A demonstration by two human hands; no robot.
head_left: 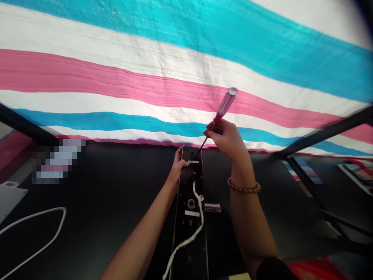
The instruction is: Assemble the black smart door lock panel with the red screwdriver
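Observation:
A long black device panel (189, 229) lies lengthwise in front of me, with white labels, a round fitting and a white wrapped cable (189, 240) coming out of its face. My left hand (177, 166) grips the panel's far left edge, its thumb on the face near a small label. Pinched in the fingers of my right hand (225, 134) is a screwdriver (226, 104) with a clear pinkish handle and red collar. It tilts, handle up and right, and its shaft runs down to the panel's far right corner. Whether the tip touches a screw is too small to tell.
A second clear-pink handle (213, 207) lies right of the panel on the black table (116, 194). A white cable (43, 212) loops at left. Striped sheeting (145, 77) hangs behind, between dark frame bars (329, 132). Flat items, including a bluish one (308, 170), lie at right.

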